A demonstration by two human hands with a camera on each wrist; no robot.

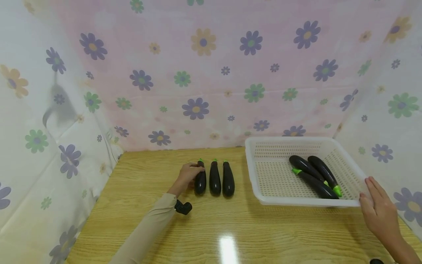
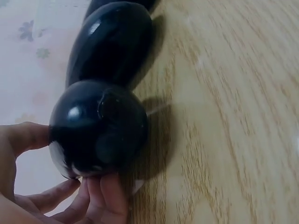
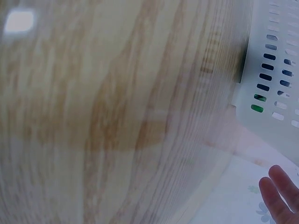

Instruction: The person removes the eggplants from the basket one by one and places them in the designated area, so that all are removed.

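Observation:
Three dark eggplants stand in a row on the table, green stems toward the back wall. My left hand (image 1: 188,176) holds the leftmost eggplant (image 1: 200,182); in the left wrist view, the thumb and fingers lie around that eggplant's rounded end (image 2: 98,128). Just right of it are the middle eggplant (image 1: 215,179) and the right eggplant (image 1: 228,179). At the front right corner of a white plastic basket (image 1: 310,201), my right hand (image 1: 379,209) touches the rim with fairly straight fingers. Inside the basket lie three more eggplants (image 1: 313,183), partly overlapping.
The wooden table (image 1: 280,234) has a bright light reflection near its front. Flower-patterned cloth (image 1: 217,84) hangs behind the table and along both sides. A small black object (image 1: 183,207) sits at the left wrist.

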